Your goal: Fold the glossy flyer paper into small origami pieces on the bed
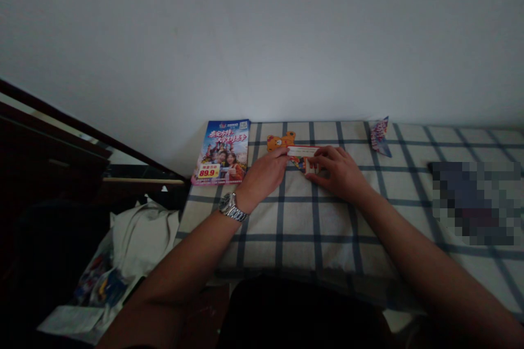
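Note:
Between my two hands is a folded piece of printed paper (303,151), with a pale strip on top and a coloured picture below. My left hand (268,170) has its fingers closed on the paper's left end. At the right end, my right hand (336,170) pinches the paper with thumb and fingers. An orange bear-shaped piece (280,142) lies just behind my left fingertips, partly covered by them. To the left is a stack of colourful printed flyers (223,152), lying flat. A metal-band watch (232,207) is on my left wrist.
A checked cloth (262,234) covers the bed-like surface, which meets a pale wall (262,38). A folded flyer (380,136) stands at the back right, and a blurred-out dark object (475,202) lies farther right. White bags (143,234) and a dark wooden rail (90,131) are at left.

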Motion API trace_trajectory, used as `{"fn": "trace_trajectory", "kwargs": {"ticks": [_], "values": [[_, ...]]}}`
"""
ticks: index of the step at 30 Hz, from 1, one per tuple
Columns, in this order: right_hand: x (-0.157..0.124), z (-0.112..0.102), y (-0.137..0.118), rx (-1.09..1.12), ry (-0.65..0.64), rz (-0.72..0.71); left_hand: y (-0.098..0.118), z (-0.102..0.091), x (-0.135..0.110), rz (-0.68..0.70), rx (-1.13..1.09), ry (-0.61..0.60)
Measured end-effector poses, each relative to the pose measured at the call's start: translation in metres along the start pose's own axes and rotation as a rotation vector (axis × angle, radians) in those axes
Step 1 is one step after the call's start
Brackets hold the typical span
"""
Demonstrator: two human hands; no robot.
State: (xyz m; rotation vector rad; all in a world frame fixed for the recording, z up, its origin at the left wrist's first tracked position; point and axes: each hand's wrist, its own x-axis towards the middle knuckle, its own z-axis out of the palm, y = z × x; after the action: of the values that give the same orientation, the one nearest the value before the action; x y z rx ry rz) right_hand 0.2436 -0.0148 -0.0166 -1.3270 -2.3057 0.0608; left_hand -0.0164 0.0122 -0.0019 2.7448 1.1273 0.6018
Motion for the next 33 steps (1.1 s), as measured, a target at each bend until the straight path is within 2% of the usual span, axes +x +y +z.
{"fn": "trace_trajectory", "kwargs": {"ticks": [6, 8, 11, 15, 24, 27, 30, 33], "values": [[0.0, -0.001, -0.001, 0.005, 0.001, 0.003, 0.0, -0.002, 0.002, -0.012, 0.046, -0.007], [0.0, -0.001, -0.002, 0.002, -0.002, 0.004, 0.004, -0.005, 0.003, -0.026, 0.124, -0.059], [0.0, -0.002, -0.003, -0.001, 0.001, 0.007, 0.011, -0.012, 0.005, -0.027, 0.238, -0.068], [0.0, -0.002, -0.002, -0.002, 0.008, 0.005, 0.016, -0.015, 0.005, -0.002, 0.238, -0.024], [-0.001, -0.002, 0.0, -0.017, -0.007, -0.017, 0.011, -0.002, 0.003, -0.129, 0.109, 0.106], [0.0, -0.003, 0.002, -0.001, -0.013, -0.038, 0.008, -0.002, 0.004, -0.033, 0.045, 0.12], [0.0, -0.003, 0.005, 0.038, -0.021, -0.063, 0.007, -0.002, 0.005, 0.142, -0.042, 0.017], [0.0, -0.004, 0.008, 0.08, -0.028, -0.086, 0.006, 0.001, 0.005, 0.215, -0.092, -0.064]]}}
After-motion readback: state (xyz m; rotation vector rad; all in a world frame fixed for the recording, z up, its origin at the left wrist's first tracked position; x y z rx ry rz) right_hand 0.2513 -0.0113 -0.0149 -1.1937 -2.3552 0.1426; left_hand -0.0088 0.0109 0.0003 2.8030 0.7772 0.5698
